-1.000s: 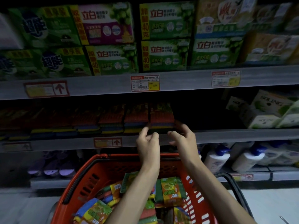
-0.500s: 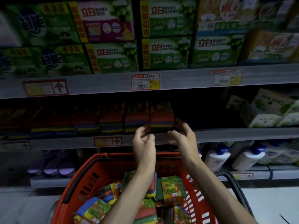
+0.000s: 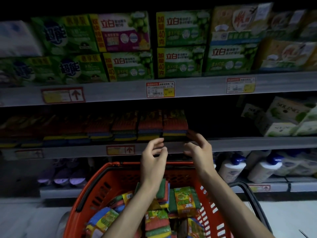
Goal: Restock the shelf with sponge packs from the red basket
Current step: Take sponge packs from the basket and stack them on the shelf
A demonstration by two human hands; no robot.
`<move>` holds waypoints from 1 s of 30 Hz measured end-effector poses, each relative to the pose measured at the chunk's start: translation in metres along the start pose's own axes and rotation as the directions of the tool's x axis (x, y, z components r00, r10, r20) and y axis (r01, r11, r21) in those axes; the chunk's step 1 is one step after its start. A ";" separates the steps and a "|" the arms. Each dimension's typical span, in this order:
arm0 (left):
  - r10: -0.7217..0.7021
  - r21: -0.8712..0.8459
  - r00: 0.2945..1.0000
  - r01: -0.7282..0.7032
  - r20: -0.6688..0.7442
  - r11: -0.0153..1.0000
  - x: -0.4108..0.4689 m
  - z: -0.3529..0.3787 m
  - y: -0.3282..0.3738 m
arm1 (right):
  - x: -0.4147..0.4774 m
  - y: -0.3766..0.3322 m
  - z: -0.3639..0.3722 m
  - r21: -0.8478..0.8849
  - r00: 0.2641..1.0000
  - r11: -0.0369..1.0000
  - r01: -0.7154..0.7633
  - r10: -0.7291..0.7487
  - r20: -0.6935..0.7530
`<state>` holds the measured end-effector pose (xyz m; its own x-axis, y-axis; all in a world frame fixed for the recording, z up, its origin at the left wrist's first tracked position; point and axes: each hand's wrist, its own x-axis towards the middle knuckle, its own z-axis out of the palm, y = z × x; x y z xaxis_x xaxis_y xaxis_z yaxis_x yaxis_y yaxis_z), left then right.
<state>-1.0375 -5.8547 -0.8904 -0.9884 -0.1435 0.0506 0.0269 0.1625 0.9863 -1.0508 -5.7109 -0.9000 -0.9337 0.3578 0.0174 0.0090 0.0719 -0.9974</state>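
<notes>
A row of sponge packs [image 3: 175, 124] stands on the dim middle shelf [image 3: 240, 143], red at the top with blue and yellow layers below. My left hand [image 3: 153, 158] hovers in front of the shelf edge just under the rightmost pack, fingers loosely curled, holding nothing. My right hand [image 3: 198, 150] is beside it, its spread fingertips at that pack's lower right corner; whether they touch is unclear. Below my forearms, the red basket [image 3: 103, 186] holds several more sponge packs [image 3: 184, 201].
Dark open shelf space lies right of the sponge row. White boxes [image 3: 283, 121] sit further right. Green soap boxes [image 3: 180, 45] fill the upper shelf. White bottles with blue caps [image 3: 233, 167] stand on the lower shelf. A black basket handle [image 3: 253, 198] curves at right.
My left hand has drawn back slightly from the rightmost pack and sunk to the shelf edge. My right hand stays near the pack's corner. The camera has tilted a little.
</notes>
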 end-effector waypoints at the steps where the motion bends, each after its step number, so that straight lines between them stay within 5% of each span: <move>1: 0.007 0.006 1.000 -0.007 0.006 1.000 -0.001 -0.003 0.000 | -0.001 -0.001 0.000 -0.010 1.000 1.000 0.005 -0.005 0.011; 11: 0.190 0.341 0.962 -0.248 0.196 0.907 -0.016 -0.035 0.003 | -0.027 -0.005 -0.009 -0.161 0.987 0.976 0.149 -0.156 -0.033; 19: 0.158 0.609 0.882 -0.427 0.445 0.669 -0.038 -0.090 0.008 | -0.077 -0.008 -0.027 -0.352 0.961 0.899 0.262 -0.209 0.180; 23: 0.085 0.692 0.845 -0.486 0.528 0.534 -0.053 -0.132 -0.005 | -0.100 0.001 -0.026 -0.519 0.890 0.748 0.413 -0.211 0.404; 30: -0.072 0.819 0.844 -0.489 0.531 0.302 -0.069 -0.180 -0.051 | -0.115 0.039 -0.003 -0.684 0.704 0.353 0.638 0.092 0.704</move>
<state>-0.9442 -6.0286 -0.9160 -0.9160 0.3854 -0.1115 0.3688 0.9182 0.1444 -0.9418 -5.7470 -0.9412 -0.9088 -0.3968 -0.1290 -0.3472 0.8907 -0.2933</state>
